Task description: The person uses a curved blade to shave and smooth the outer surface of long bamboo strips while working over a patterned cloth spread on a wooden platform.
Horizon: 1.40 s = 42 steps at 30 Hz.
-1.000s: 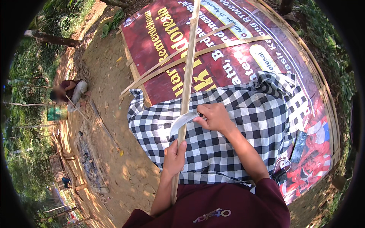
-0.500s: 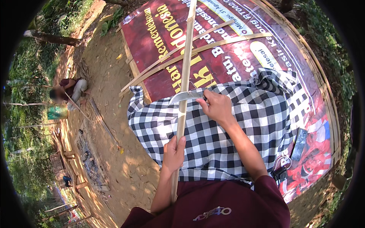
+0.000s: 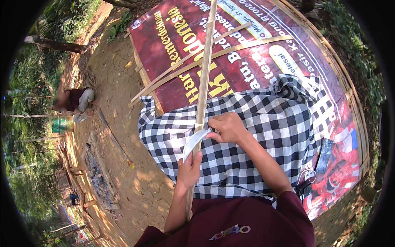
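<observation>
A long bamboo strip (image 3: 204, 74) runs from my lap up and away over the mat. My left hand (image 3: 189, 168) grips its near part, thumb up against it. Just above that hand, my right hand (image 3: 227, 127) holds a curved knife (image 3: 194, 142), and the pale blade lies against the strip. A black-and-white checked cloth (image 3: 255, 136) covers my lap under both hands.
A red printed banner (image 3: 247, 61) lies on the ground with loose bamboo strips (image 3: 214, 55) across it and a bamboo frame (image 3: 349, 107) along its right edge. A dark flat object (image 3: 324, 154) lies at the right. Another person (image 3: 76, 101) sits at the far left by a green container (image 3: 61, 123).
My right hand has drawn the knife down the strip toward my left hand, after sliding it up the strip a moment before. The left hand kept its grip.
</observation>
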### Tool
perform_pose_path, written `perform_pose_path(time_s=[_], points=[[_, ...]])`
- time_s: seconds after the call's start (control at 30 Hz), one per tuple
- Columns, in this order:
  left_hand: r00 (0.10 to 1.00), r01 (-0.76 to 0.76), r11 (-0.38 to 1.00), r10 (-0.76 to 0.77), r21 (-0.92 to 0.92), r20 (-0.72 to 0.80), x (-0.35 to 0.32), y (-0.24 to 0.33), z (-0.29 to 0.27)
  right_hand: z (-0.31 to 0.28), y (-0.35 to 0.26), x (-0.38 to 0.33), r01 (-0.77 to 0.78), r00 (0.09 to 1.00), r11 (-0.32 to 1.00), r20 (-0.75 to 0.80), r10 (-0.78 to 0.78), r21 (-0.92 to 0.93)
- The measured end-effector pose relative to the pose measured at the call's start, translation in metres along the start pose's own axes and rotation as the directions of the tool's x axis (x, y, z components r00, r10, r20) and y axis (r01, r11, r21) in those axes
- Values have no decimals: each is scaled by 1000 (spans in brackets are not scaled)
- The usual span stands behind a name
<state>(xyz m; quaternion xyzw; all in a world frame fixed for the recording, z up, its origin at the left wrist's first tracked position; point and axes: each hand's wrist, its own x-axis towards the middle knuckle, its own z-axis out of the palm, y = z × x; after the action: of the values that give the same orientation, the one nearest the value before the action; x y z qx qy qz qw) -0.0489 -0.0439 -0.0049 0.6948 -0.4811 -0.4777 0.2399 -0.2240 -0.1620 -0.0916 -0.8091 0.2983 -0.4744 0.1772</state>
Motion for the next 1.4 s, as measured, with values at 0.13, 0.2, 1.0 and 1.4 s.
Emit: perform_pose_path(time_s=[0.13,0.2,1.0,1.4], points=[[995,-94,991,95,95,-11,1,0,-1,-2,0,5,-523,851,842,-146,505,-132],[997,-74,997,74,6,-23,3,0,-2,-5,-2,4,-322,947,943,-35,321,-77],[998,11,999,-13,39,59,-4,1,1,-9,15,3,-437,887,899,-162,433,7],[998,-60,996,58,67,24,-9,5,4,-13,21,0,-538,830,841,-209,517,-56]])
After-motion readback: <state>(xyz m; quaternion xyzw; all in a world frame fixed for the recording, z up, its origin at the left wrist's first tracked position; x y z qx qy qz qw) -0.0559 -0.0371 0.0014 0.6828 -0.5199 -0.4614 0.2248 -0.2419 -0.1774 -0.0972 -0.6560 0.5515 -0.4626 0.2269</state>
